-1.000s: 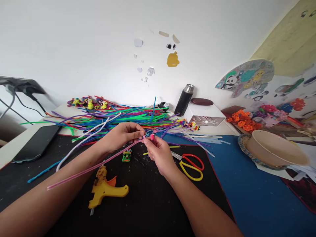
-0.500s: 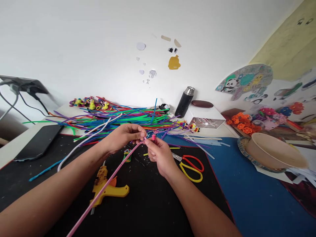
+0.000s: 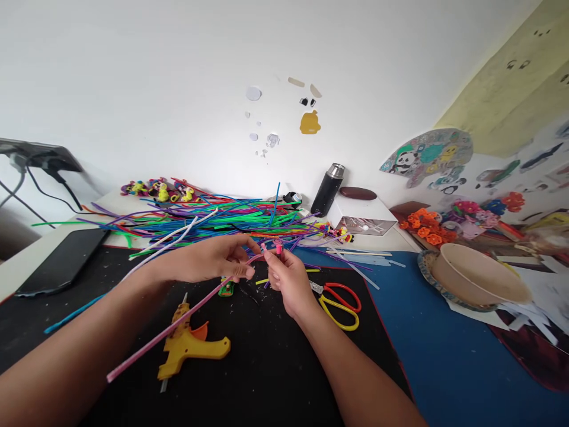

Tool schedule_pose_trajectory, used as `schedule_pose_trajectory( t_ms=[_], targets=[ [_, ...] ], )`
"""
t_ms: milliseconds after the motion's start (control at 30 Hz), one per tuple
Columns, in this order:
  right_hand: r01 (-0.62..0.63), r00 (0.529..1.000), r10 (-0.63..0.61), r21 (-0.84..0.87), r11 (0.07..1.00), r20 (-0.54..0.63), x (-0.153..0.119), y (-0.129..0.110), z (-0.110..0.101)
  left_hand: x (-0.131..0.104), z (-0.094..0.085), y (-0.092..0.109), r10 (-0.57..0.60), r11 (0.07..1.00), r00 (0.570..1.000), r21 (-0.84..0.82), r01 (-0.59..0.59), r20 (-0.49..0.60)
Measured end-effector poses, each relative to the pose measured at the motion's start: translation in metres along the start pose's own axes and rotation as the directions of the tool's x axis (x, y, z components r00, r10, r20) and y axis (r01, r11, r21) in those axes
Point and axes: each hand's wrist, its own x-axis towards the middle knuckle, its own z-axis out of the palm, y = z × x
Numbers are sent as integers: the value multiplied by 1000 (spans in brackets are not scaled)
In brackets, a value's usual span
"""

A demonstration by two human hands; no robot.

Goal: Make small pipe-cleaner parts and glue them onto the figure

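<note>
A pink pipe cleaner [image 3: 178,323] runs from between the hands down to the lower left, its free end in the air. My right hand [image 3: 288,279] pinches its upper part between thumb and fingers; small pink bent pieces stick up above the fingertips. My left hand [image 3: 222,260] is beside it with thumb and index finger spread apart, the index fingertip close to the pink bend. Whether that fingertip touches it I cannot tell. Below the hands lies a yellow glue gun [image 3: 191,350]. Red-and-yellow-handled scissors [image 3: 340,305] rest to the right of my right hand.
A heap of coloured pipe cleaners [image 3: 231,216] spreads along the back. Behind it stand a black thermos [image 3: 329,190] and a white box [image 3: 364,213]. A phone [image 3: 62,261] lies on the left, a beige bowl [image 3: 482,279] on the right. A black mat [image 3: 267,379] covers the front.
My left hand has loosened its pinch near the pink bend and moved slightly left, thumb and index now apart. The pipe cleaner's free end has swung up into view. My right hand keeps its pinch.
</note>
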Motion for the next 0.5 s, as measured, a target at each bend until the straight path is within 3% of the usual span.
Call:
schedule_pose_trajectory(
  t_ms=[333, 500],
  targets=[
    [3, 1000, -3, 18, 1000, 12, 1, -1, -2, 4, 0, 2, -24, 986, 984, 161, 52, -176],
    [15, 1000, -14, 18, 1000, -13, 1, -3, -2, 3, 0, 2, -14, 985, 978, 168, 50, -209]
  ],
)
